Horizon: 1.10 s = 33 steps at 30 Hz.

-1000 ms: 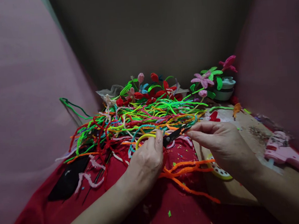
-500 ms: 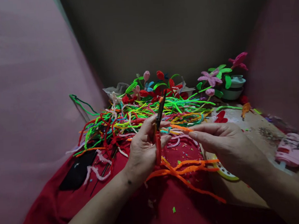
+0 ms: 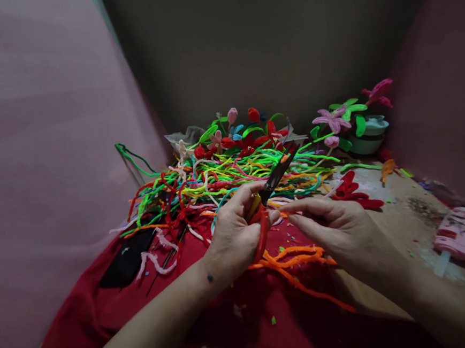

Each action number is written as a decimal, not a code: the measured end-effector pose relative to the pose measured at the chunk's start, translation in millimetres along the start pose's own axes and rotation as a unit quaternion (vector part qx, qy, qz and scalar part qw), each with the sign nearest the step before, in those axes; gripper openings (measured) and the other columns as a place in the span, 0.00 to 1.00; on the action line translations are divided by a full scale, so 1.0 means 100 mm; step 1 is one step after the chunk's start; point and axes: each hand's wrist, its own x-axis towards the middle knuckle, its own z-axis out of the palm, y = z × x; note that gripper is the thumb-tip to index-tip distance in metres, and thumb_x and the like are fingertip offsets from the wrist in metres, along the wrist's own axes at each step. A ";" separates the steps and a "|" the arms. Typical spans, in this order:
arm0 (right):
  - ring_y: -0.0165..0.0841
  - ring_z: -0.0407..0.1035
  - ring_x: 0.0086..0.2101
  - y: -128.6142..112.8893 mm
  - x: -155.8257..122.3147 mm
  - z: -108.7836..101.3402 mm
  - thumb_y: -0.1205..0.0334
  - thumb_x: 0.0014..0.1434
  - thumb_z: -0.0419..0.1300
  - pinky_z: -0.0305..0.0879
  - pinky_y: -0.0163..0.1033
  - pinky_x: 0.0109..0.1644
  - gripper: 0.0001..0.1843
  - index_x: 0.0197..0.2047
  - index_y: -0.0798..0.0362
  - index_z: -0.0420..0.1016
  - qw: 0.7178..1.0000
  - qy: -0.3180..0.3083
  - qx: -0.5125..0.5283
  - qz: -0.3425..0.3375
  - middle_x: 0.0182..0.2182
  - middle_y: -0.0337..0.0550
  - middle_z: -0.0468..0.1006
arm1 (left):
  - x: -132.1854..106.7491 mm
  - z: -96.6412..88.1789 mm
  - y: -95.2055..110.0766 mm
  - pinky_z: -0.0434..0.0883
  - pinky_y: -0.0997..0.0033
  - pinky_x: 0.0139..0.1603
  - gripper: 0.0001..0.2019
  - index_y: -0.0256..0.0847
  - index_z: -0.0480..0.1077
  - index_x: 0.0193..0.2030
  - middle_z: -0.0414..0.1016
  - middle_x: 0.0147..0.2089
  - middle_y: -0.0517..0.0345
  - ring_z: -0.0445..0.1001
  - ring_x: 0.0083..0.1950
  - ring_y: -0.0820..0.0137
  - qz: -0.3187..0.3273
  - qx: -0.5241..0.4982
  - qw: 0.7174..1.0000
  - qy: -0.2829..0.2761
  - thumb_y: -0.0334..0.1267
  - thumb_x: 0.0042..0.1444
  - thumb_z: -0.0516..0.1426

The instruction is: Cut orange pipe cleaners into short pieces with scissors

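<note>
In the head view my left hand (image 3: 234, 233) is closed around a pair of scissors (image 3: 276, 180) with red-orange handles. Their dark blades point up and to the right, and a small orange bit shows near the tips. My right hand (image 3: 346, 235) pinches an orange pipe cleaner (image 3: 284, 214), mostly hidden by the fingers, close beside my left thumb. Below the hands, several loose orange pipe cleaners (image 3: 299, 261) lie on the red cloth (image 3: 211, 315). Behind the hands spreads a tangled heap of multicoloured pipe cleaners (image 3: 216, 178).
Finished pipe-cleaner flowers (image 3: 249, 135) stand behind the heap, with a flower pot (image 3: 368, 136) at the back right. A red petal piece (image 3: 350, 189) and a pink glue gun (image 3: 460, 231) lie to the right. A black pouch-like object (image 3: 122, 263) rests at left.
The scissors have tilted to the right. My right hand has come closer to my left thumb, and less of the orange pipe cleaner shows. The view has shifted slightly.
</note>
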 end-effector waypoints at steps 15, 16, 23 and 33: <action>0.31 0.71 0.30 0.02 0.05 -0.12 0.55 0.50 0.62 0.65 0.33 0.35 0.09 0.28 0.50 0.79 0.995 0.051 0.049 0.069 0.28 0.39 0.79 | -0.01 -0.23 -0.04 0.66 0.78 0.36 0.21 0.42 0.60 0.53 0.69 0.35 0.61 0.68 0.33 0.77 0.163 0.315 0.935 0.030 0.27 0.51 0.52; 0.31 0.71 0.30 0.01 0.05 -0.13 0.55 0.50 0.62 0.65 0.33 0.34 0.09 0.28 0.50 0.79 0.996 0.063 0.034 0.062 0.28 0.39 0.79 | -0.02 -0.25 -0.05 0.67 0.76 0.39 0.23 0.42 0.59 0.54 0.70 0.39 0.59 0.69 0.37 0.75 0.184 0.362 0.914 0.012 0.26 0.50 0.51; 0.32 0.68 0.29 -0.02 0.04 -0.21 0.56 0.50 0.62 0.62 0.34 0.28 0.09 0.30 0.51 0.79 0.993 0.101 0.014 0.064 0.27 0.41 0.78 | -0.06 -0.32 -0.13 0.68 0.61 0.47 0.24 0.34 0.53 0.58 0.69 0.48 0.46 0.68 0.48 0.63 0.192 0.585 0.782 -0.096 0.26 0.52 0.47; 0.22 0.49 0.17 0.06 0.08 -0.26 0.58 0.47 0.63 0.44 0.33 0.19 0.07 0.24 0.52 0.76 0.986 0.035 0.121 0.105 0.13 0.33 0.61 | -0.04 -0.34 -0.19 0.70 0.62 0.47 0.23 0.34 0.52 0.59 0.69 0.48 0.46 0.69 0.48 0.63 0.192 0.623 0.750 -0.113 0.26 0.55 0.46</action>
